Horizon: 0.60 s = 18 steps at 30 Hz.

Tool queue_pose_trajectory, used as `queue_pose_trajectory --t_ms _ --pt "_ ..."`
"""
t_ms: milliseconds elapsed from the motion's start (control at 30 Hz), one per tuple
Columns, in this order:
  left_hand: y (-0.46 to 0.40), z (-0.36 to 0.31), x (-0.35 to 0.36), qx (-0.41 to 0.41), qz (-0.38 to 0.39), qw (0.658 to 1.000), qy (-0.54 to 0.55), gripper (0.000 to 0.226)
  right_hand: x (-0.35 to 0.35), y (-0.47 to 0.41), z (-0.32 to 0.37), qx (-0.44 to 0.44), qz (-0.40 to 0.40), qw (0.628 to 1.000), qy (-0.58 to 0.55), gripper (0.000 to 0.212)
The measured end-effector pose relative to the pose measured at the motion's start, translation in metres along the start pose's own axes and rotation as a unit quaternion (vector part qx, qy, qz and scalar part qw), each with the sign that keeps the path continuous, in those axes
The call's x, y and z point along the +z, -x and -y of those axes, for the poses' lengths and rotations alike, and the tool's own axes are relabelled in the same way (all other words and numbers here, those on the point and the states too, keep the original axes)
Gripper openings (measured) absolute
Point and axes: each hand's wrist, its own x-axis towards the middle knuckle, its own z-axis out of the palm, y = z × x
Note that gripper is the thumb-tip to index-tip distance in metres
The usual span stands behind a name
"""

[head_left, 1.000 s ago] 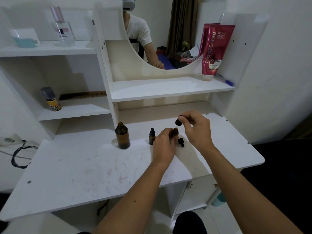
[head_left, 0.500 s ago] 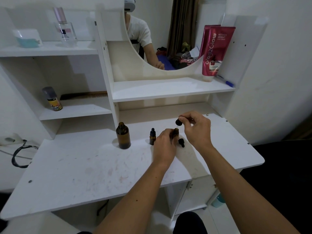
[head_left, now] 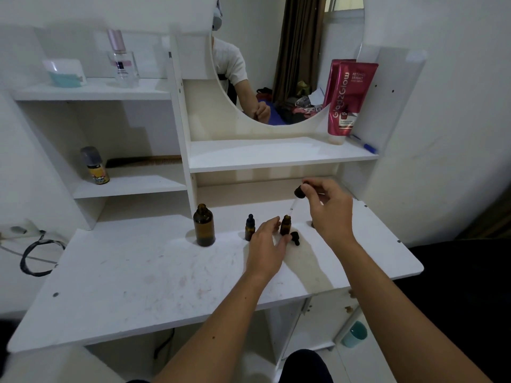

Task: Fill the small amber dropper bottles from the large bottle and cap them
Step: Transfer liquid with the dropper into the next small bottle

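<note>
A small open amber bottle [head_left: 285, 224] stands mid-table, steadied between the thumb and forefinger of my left hand [head_left: 266, 251]. My right hand [head_left: 329, 208] pinches a black dropper cap [head_left: 299, 192] above it, and the glass pipette slants down to just over the bottle's mouth. To the left stands a second small bottle [head_left: 249, 229] with its dropper cap on. The large amber bottle [head_left: 204, 226] stands uncapped further left. A loose black cap [head_left: 295, 238] lies by my left thumb.
The work is on a white vanity table [head_left: 154, 277] with shelves and a round mirror behind. A pink tube [head_left: 347, 98] stands on the middle shelf and a small spray can [head_left: 95, 168] on the left shelf. A black cable [head_left: 36, 255] hangs off the left edge.
My right hand has lifted the dropper cap slightly, so the pipette now shows above the bottle mouth. My left hand's fingers have spread a little around the bottle.
</note>
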Motion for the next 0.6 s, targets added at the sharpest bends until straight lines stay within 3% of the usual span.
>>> queue_pose_trajectory --t_ms 367,600 --pt "0.052 0.013 -0.06 -0.021 0.016 0.998 0.06 0.046 0.013 0.017 0.054 -0.048 0.014 0.998 -0.046 0.013" --pt "0.069 0.036 -0.125 -0.057 -0.146 0.985 0.076 0.031 0.061 0.028 0.091 -0.064 0.049 0.993 -0.091 0.016"
